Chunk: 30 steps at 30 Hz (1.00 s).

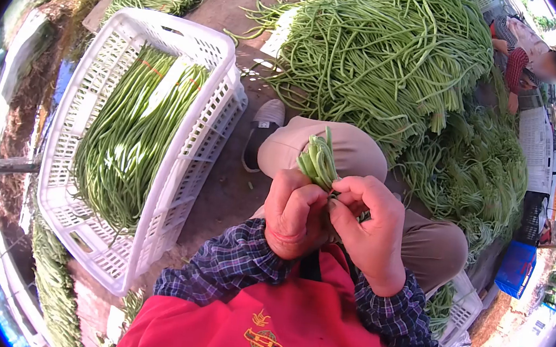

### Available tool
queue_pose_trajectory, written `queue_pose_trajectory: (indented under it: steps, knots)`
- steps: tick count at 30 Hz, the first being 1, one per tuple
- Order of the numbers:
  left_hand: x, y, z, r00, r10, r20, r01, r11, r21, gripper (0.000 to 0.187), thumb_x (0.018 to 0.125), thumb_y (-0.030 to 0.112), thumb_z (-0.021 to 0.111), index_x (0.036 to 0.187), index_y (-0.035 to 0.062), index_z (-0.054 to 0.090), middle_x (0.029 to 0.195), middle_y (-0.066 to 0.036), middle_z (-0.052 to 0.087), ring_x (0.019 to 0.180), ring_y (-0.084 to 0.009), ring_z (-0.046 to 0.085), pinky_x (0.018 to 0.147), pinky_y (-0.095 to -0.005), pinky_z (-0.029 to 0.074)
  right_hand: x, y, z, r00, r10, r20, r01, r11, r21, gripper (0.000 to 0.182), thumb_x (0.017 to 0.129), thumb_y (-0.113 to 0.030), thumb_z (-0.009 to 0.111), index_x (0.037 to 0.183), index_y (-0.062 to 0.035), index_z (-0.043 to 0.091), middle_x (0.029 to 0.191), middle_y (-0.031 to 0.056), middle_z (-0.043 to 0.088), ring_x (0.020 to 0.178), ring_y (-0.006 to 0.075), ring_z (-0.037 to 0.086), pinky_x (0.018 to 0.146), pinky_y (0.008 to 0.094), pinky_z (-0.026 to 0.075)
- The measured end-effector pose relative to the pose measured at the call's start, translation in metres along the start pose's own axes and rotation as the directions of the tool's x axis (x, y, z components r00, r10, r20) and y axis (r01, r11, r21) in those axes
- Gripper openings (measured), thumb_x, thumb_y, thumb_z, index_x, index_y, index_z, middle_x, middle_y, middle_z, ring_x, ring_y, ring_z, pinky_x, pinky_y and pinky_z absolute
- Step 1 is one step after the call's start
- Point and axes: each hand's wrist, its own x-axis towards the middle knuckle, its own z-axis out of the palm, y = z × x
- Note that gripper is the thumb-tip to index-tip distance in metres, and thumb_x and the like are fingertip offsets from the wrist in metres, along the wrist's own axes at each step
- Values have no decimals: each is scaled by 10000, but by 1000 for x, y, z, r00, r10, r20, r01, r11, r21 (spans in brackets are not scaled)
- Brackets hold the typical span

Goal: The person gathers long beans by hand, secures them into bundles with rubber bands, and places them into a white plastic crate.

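In the middle of the head view, my left hand (294,215) is wrapped round a bunch of long beans (319,159), whose ends stick up out of the fist. The rest of the bunch is hidden behind my hands. Thin red bands circle my left wrist (284,236). Close beside the bunch, my right hand (371,229) is closed in a pinch, thumb against forefinger, at the bunch's side. What lies between those fingertips is too small to make out.
A white plastic crate (186,163) with banded long beans (138,137) stands at my left. A large heap of loose long beans (380,55) lies ahead, spreading right. Another person (524,57) is at the far right, near a blue crate (516,269).
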Motion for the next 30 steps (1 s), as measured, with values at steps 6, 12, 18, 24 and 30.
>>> queue_pose_trajectory:
  steps: [6, 12, 18, 24, 30]
  knots:
    - [-1, 7, -3, 995, -63, 79, 62, 998, 6, 193, 717, -75, 586, 881, 20, 546, 848, -129, 526, 731, -250, 541, 648, -304, 443, -4, 8, 3, 997, -55, -57, 55, 998, -12, 213, 704, 52, 623, 894, -45, 619, 696, 72, 539, 583, 206, 560, 523, 297, 445]
    - [1, 6, -7, 972, -135, 195, 149, 987, -61, 236, 704, -109, 568, 898, 23, 547, 881, -123, 527, 786, -253, 540, 696, -303, 440, 1, 2, -9, 992, -126, 26, 129, 968, -217, 181, 720, 18, 622, 885, -55, 607, 725, 109, 530, 613, 285, 554, 533, 362, 441]
    - [16, 16, -16, 942, -138, 307, 158, 987, -40, 244, 686, -114, 591, 886, 20, 549, 870, -123, 525, 781, -250, 549, 685, -307, 445, 8, -1, -19, 984, -54, 169, 78, 987, -138, 185, 733, 22, 612, 908, -35, 590, 765, 119, 547, 676, 308, 563, 588, 373, 448]
    - [16, 12, -13, 938, -208, 278, 223, 974, -26, 227, 693, -92, 624, 873, 17, 542, 843, -128, 526, 739, -261, 557, 655, -318, 455, 8, -1, -23, 982, -7, 191, 16, 999, -48, 188, 752, 24, 598, 934, -23, 592, 795, 129, 564, 702, 310, 575, 600, 363, 455]
    - [19, 14, -14, 933, -192, 306, 187, 981, 44, 238, 689, -106, 601, 880, 13, 524, 843, -133, 510, 738, -286, 548, 644, -332, 454, 17, 1, -27, 961, -116, 253, 156, 977, -144, 208, 740, 2, 617, 944, -31, 594, 774, 119, 564, 704, 287, 584, 592, 359, 461]
